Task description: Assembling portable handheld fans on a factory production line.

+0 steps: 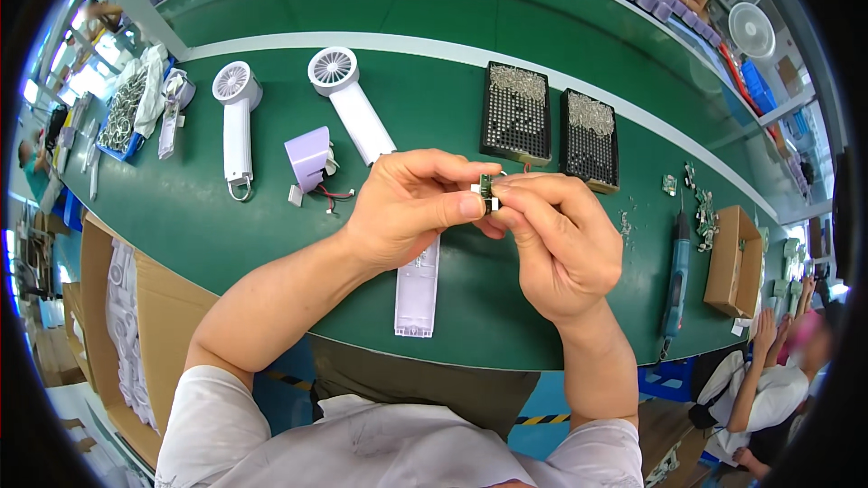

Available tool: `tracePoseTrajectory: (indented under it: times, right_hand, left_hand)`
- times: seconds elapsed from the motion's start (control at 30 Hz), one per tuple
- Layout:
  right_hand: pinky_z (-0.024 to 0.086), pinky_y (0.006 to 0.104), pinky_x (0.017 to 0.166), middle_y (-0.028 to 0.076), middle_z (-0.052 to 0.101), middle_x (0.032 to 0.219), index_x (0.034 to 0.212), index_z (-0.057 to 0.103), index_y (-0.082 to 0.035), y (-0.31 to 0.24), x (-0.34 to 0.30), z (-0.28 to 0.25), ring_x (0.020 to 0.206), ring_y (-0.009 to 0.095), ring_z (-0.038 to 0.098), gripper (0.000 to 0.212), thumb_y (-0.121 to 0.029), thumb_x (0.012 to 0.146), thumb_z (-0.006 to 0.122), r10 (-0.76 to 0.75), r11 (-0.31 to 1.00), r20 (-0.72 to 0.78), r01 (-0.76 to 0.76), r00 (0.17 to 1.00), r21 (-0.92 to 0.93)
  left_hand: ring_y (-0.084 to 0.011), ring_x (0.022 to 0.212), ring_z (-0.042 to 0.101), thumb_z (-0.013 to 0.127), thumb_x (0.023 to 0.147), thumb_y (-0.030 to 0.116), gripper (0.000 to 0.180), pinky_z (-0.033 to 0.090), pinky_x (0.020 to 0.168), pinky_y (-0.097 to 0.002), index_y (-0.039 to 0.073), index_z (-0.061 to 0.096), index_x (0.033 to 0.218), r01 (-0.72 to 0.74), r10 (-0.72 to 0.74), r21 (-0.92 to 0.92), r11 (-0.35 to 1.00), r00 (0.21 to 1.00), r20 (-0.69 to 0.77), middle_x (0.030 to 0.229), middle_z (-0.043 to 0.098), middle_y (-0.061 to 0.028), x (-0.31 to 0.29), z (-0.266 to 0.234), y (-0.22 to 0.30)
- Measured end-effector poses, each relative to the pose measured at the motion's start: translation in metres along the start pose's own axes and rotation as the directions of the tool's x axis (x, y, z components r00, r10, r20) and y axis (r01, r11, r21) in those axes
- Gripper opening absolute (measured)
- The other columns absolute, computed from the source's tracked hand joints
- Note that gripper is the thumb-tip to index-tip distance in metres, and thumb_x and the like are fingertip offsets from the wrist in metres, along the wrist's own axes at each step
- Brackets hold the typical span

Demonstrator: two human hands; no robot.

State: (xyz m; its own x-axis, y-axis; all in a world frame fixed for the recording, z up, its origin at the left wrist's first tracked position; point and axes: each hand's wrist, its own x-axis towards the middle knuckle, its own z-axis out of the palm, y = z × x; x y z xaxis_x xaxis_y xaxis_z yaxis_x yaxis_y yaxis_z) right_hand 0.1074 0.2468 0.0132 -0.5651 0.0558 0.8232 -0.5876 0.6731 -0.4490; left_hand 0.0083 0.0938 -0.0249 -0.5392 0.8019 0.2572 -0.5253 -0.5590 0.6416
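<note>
A small green circuit board (486, 186) with white connectors is pinched between my two hands above the green table. My left hand (407, 203) grips it from the left with thumb and fingers. From the other side, the fingertips of my right hand (565, 239) close on the same board. Below my left hand lies an open lavender handle shell (416, 298), its upper end hidden by the hand. A purple fan head (309, 155) with loose wires rests to the left. Beyond it lie a white handheld fan (348, 104) and another handheld fan (236, 122) with a metal loop.
Two black trays of screws, a left tray (515, 140) and a right tray (588, 158), sit at the back. On the right are a blue electric screwdriver (676, 280), small boards (705, 217) and a cardboard box (731, 262). A large carton (172, 298) stands at lower left. Other people work nearby.
</note>
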Motion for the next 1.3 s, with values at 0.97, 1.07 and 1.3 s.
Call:
tracePoseTrajectory:
  times: [0.97,1.07,1.3]
  right_hand:
    - [0.055,0.0293,0.058,0.014,0.068,0.086,0.094,0.071,0.006,-0.004,0.008,-0.002,0.071,0.022,0.067,0.022,0.016,0.075,0.072,0.059,0.997,0.020,-0.060,0.998,0.053]
    - [0.055,0.0308,0.062,0.014,0.068,0.087,0.093,0.070,0.006,-0.006,0.005,0.001,0.073,0.023,0.067,0.016,0.013,0.078,0.072,0.039,0.999,0.069,-0.038,0.997,-0.017]
    - [0.054,0.0311,0.072,0.014,0.069,0.090,0.094,0.070,0.007,-0.014,-0.003,-0.005,0.081,0.024,0.067,0.009,0.008,0.085,0.067,0.108,0.993,0.086,-0.103,0.990,-0.056]
  left_hand:
    - [-0.0268,0.103,0.067,0.069,0.085,-0.007,0.030,0.057,0.091,-0.0413,-0.005,0.067,0.115,0.025,-0.023,0.160,0.987,1.000,-0.019,0.110,0.065,-0.0157,0.000,-0.003,0.008]
    - [-0.0271,0.098,0.069,0.069,0.085,-0.010,0.031,0.059,0.087,-0.0387,-0.006,0.068,0.115,0.030,-0.024,0.244,0.969,0.999,-0.029,0.105,0.067,-0.0163,-0.004,-0.008,0.008]
    - [-0.0269,0.089,0.072,0.072,0.087,-0.006,0.023,0.062,0.081,-0.0381,-0.005,0.070,0.109,0.025,-0.023,0.132,0.991,1.000,-0.018,0.102,0.071,-0.0188,-0.001,0.002,0.002]
